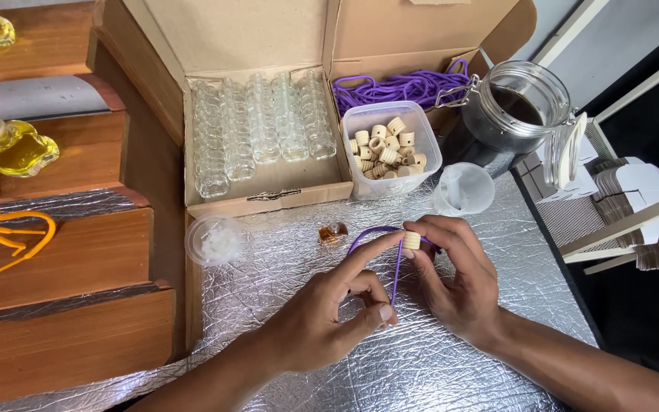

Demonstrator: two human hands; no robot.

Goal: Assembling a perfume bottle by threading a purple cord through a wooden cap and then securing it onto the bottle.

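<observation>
An open brown cardboard box point(268, 183) sits at the tabletop's point(436, 366) far edge; flat white cartons point(634, 191), perhaps, lie right.

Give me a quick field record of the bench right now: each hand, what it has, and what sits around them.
left hand: pinches the purple cord
right hand: fingertips hold a small wooden cap on the cord's loop
surface: crinkled silver foil sheet
small amber bottle: upright on the foil, just behind the hands
clear tub of wooden caps: behind the hands
cardboard box: rows of empty glass bottles
glass jar: lid open, dark liquid
</observation>
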